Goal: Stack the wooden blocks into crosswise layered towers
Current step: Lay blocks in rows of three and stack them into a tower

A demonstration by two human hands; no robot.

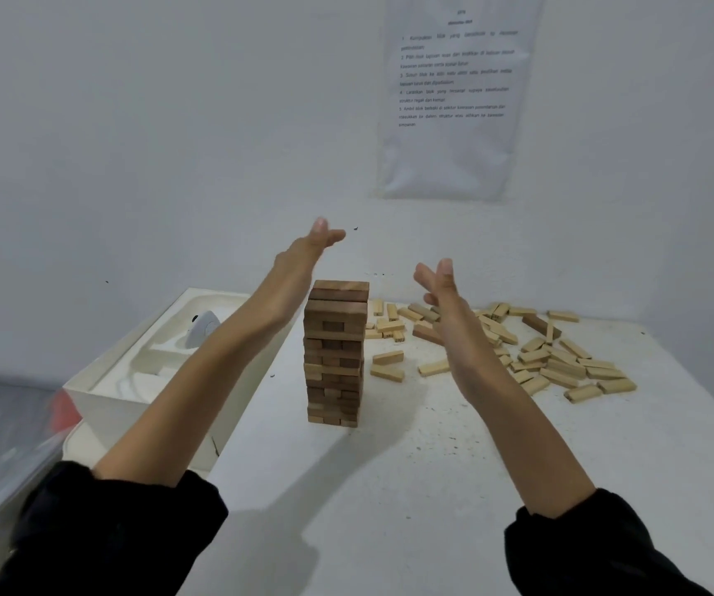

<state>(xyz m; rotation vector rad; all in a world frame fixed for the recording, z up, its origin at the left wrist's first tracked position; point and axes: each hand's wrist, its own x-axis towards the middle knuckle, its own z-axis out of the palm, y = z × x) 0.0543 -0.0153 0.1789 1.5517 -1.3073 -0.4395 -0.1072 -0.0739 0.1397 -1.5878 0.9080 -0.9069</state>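
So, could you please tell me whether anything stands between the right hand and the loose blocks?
Nothing visible does. The right hand, open, is raised over the loose blocks scattered on the table right of the tower. The tower's top looks free too; the left hand is open beside it, apart.

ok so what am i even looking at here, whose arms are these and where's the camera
There is no machine here: a person wears a camera on the head, so this picture looks forward and down along their own arms. The left hand and right hand are both open, raised either side of the top of a tower of wooden blocks, holding nothing. The tower stands on a white table. To its right lie loose blocks; to its left sits a white box.
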